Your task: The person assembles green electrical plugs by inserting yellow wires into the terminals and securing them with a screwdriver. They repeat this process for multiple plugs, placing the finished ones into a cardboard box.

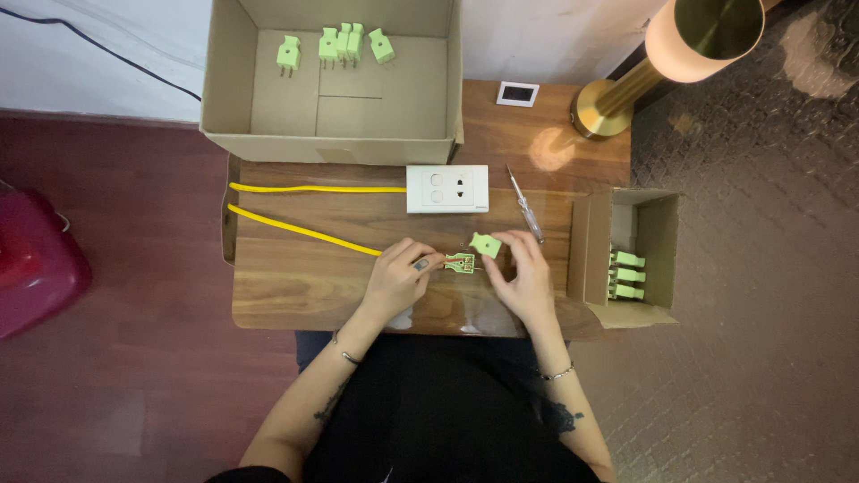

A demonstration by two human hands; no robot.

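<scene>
Left hand [396, 277]: grip clenched on the end of a yellow cable [300, 231], fingertips pressing it into an open green plug base [460, 263] that lies on the table [295, 286] just right of the fingers. Wiring shows inside the base; finer detail is too small to tell.

Right hand [523, 273]: grip grasping a green plug cover [486, 244] between thumb and fingertips, held just above and right of the plug base, close to it but apart from it.

Yellow cable: runs left from the left grip across the table, loops at the table's left edge, and returns along the far side to a white socket plate [447, 188].

White socket plate: lies flat beyond both grips, roughly between them.

Screwdriver [525, 204]: clear handle, lies on the table just beyond the right grip, untouched.

Small cardboard box [595, 246]: right of the right grip, open, holding 3 green plugs [626, 275] stacked side by side.

Large cardboard box [224, 80]: far beyond the left grip, open, holding 4 assembled green plugs [344, 45] along its far wall.

Brass lamp [626, 89]: beyond and right of the right grip, lit, base on the table's far corner.

Small white card [517, 93]: beside the lamp base.

Red object [36, 259]: on the floor well left of the left grip.
</scene>
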